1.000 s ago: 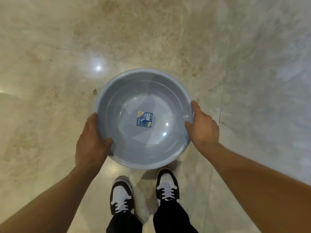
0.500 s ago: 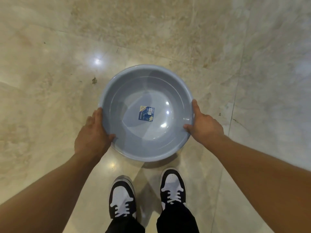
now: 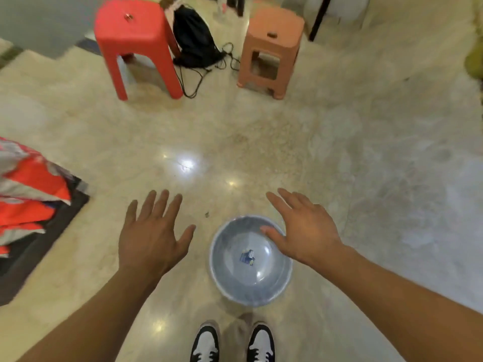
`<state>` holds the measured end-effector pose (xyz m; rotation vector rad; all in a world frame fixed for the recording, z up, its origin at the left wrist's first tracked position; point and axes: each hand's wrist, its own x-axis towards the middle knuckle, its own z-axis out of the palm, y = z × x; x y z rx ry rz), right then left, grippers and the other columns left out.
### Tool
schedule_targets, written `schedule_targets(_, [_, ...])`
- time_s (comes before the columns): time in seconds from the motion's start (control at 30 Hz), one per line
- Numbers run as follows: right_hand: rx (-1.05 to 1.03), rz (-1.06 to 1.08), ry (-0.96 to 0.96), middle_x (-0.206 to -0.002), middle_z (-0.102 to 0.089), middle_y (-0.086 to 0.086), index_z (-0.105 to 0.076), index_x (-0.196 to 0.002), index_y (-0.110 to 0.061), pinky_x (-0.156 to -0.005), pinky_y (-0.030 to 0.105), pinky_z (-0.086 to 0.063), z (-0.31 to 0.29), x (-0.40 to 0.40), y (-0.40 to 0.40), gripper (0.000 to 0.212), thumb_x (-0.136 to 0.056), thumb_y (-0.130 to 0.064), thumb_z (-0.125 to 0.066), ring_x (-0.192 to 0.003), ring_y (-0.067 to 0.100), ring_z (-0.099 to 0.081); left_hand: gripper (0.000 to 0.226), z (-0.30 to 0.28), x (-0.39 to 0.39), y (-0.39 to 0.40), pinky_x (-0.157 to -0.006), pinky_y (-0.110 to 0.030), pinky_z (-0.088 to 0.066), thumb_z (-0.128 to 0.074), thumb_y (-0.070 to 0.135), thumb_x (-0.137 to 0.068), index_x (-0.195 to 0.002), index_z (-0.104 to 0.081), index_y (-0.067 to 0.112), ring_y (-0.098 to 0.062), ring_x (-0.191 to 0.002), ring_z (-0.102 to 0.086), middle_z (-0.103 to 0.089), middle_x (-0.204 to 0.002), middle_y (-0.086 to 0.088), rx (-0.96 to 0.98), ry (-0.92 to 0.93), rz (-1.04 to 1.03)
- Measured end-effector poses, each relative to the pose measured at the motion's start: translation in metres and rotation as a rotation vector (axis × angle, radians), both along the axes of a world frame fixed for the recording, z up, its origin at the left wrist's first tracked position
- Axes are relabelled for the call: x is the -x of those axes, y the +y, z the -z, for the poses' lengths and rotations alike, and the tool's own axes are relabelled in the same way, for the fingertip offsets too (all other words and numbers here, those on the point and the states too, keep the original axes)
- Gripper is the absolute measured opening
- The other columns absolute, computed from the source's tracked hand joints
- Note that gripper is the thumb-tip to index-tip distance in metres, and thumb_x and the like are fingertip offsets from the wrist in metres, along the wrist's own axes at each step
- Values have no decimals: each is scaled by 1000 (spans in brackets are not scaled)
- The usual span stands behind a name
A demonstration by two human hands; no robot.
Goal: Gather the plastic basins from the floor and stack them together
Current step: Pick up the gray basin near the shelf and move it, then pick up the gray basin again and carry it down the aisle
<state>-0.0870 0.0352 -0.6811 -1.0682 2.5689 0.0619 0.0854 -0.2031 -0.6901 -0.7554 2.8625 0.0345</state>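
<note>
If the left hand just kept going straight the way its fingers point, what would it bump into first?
The left hand is open, its fingers aimed forward over bare marble floor. Nothing lies close in that line; farther on stands the red stool, probably the first thing met, though depth is hard to judge. The grey basin sits off to its right.

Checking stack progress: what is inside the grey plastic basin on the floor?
Inside the round grey plastic basin only a small blue label on its bottom shows. The right hand, open, covers the upper right rim, so that part stays unseen.

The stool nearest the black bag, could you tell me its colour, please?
Bright red stool, clearest in the head view, its only view.
</note>
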Motion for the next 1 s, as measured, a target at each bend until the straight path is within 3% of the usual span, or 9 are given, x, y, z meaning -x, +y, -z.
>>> schedule_targets(0.13, [121, -80, 169, -163, -25, -2, -19, -156, -35, -108, 45, -36, -166, 21, -52, 79, -90, -77, -27, -147, 25, -27, 74, -156, -20, -38, -113, -57, -30, -40, 60, -88, -145, -53, 15, -34, -141, -42, -49, -149, -14, 62, 110, -57])
schedule_targets(0.23, [149, -161, 233, -164, -23, -1, -17, -156, -35, -110, 49, -35, -278, 20, -97, 81, -89, -79, -25, -148, 28, -25, 73, -269, -46, -64, -113, -56, -29, -42, 59, -88, -146, -51, 15, -34, -141, -41, -48, -151, -14, 126, 203, -178])
schedule_targets(0.33, [251, -273, 287, -163, -27, 1, -21, -156, -34, -108, 52, -38, -367, 3, -146, 82, -88, -80, -27, -147, 31, -27, 73, -368, -85, -81, -114, -52, -27, -41, 63, -90, -150, -43, 22, -29, -144, -35, -42, -155, -7, 221, 189, -318])
schedule_targets(0.47, [375, -492, 304, -157, -35, 1, -26, -152, -32, -100, 52, -45, -454, -50, -201, 80, -88, -79, -30, -140, 32, -36, 70, -470, -162, -78, -109, -55, -33, -55, 57, -87, -144, -48, 18, -32, -137, -41, -51, -145, -10, 354, 274, -538])
schedule_targets(0.6, [493, -758, 306, -157, -35, 4, -33, -150, -32, -101, 48, -45, -509, -136, -246, 76, -88, -77, -36, -135, 34, -43, 74, -531, -253, -38, -114, -50, -31, -51, 59, -89, -152, -39, 22, -29, -143, -35, -43, -154, -8, 409, 359, -828])
schedule_targets(0.77, [639, -1079, 216, -157, -36, 3, -34, -151, -31, -95, 50, -47, -551, -301, -273, 75, -88, -72, -41, -132, 36, -45, 70, -576, -388, 49, -113, -48, -30, -49, 56, -90, -153, -34, 28, -25, -139, -39, -45, -150, -2, 515, 333, -1050])
schedule_targets(1.0, [774, -1561, 101, -155, -38, 7, -26, -155, -32, -93, 47, -48, -582, -534, -209, 74, -92, -69, -40, -132, 35, -46, 71, -620, -575, 206, -109, -47, -37, -54, 54, -89, -150, -41, 21, -31, -131, -48, -54, -141, -9, 637, 264, -1456])
